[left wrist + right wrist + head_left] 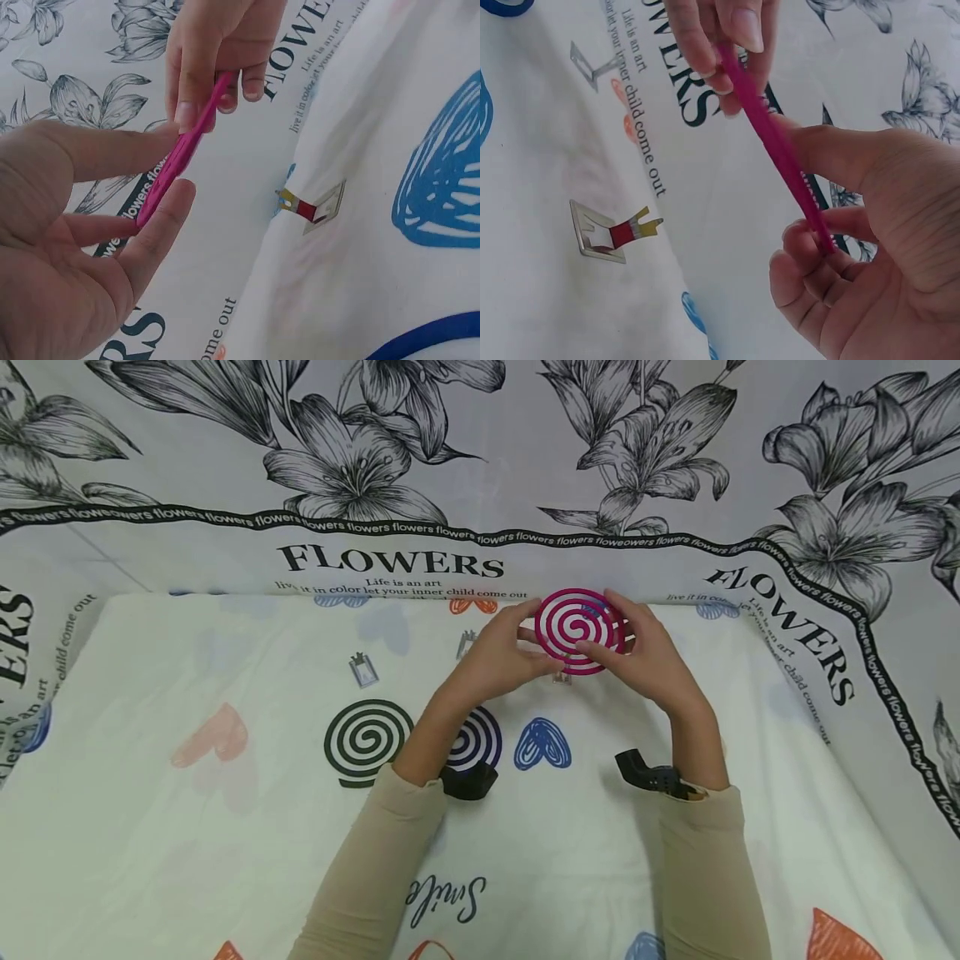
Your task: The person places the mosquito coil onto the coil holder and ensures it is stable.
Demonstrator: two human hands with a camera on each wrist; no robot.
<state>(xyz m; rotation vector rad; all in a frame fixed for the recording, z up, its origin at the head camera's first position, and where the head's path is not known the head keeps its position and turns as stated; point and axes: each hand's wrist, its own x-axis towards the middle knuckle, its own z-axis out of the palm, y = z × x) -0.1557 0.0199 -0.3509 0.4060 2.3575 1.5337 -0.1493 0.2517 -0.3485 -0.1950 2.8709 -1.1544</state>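
Both hands hold a magenta mosquito coil (577, 626) up over the far side of the cloth. At its left rim, my left hand (498, 647) pinches it between thumb and fingers. My right hand (641, 647) grips the right side, the thumb lying across the front. The wrist views show the coil (166, 178) edge-on and tilted between the two hands. Below it a small metal coil stand (598, 231) with a red and yellow upright tab rests on the cloth.
A dark green coil (369, 741) lies left of my left forearm. The blue coil (498, 739) is partly hidden by that forearm and its wrist camera. Two more metal stands (363, 669) (467, 644) sit behind the coils. A flower-printed cloth (525, 460) borders the far edge.
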